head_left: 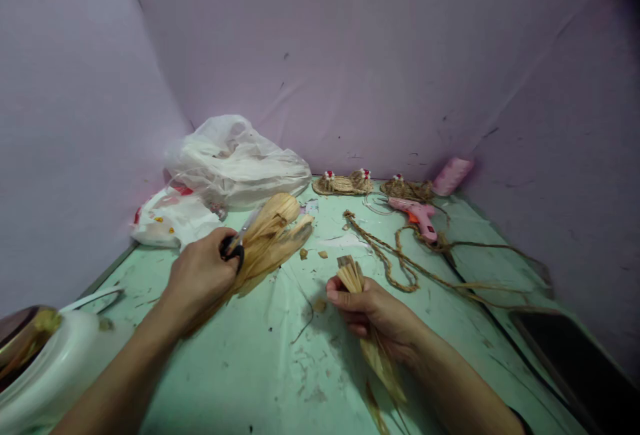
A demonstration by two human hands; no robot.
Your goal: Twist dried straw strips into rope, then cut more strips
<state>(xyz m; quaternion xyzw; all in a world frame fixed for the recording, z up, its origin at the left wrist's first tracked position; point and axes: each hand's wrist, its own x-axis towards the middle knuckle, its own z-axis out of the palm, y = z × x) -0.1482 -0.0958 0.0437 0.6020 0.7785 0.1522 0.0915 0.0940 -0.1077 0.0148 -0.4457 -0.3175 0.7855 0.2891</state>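
Note:
My left hand (203, 271) is closed on a pair of scissors (233, 248) with black handles. The blades point away from me, over a pile of dried corn husks (270, 228) on the table. My right hand (370, 308) grips a bundle of dried husk strips (351, 273) near its cut upper end. The bundle's lower end hangs out below that hand toward the table's near side. Small husk scraps (323, 254) lie between the two hands.
A braided cord (385, 255) and a pink glue gun (420, 216) lie to the right, near a dark phone-like slab (575, 361). Woven slippers (345, 185) and a pink roll (453, 176) stand along the back wall. White plastic bags (235, 161) sit back left; a white bowl (60, 355) front left.

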